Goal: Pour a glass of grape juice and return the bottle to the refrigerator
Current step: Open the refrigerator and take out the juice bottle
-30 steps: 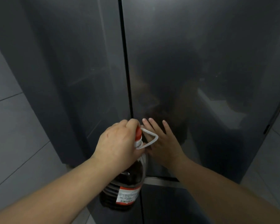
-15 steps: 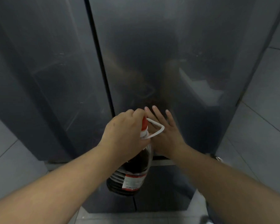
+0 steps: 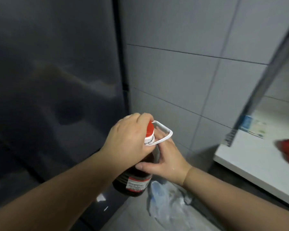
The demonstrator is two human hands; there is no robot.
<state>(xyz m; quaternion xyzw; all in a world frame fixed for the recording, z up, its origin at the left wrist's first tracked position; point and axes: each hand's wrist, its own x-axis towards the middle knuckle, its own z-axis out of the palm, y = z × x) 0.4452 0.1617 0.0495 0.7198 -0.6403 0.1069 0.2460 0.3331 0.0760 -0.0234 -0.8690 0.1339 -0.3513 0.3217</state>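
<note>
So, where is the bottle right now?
In the head view the bottle hangs low at centre, right of the fridge; the left hand grips its top, the right hand its shoulder.

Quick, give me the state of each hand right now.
Left hand: closed, gripping the juice bottle at its red cap.
Right hand: closed, holding the same bottle at its shoulder, thumb across the front.
</note>
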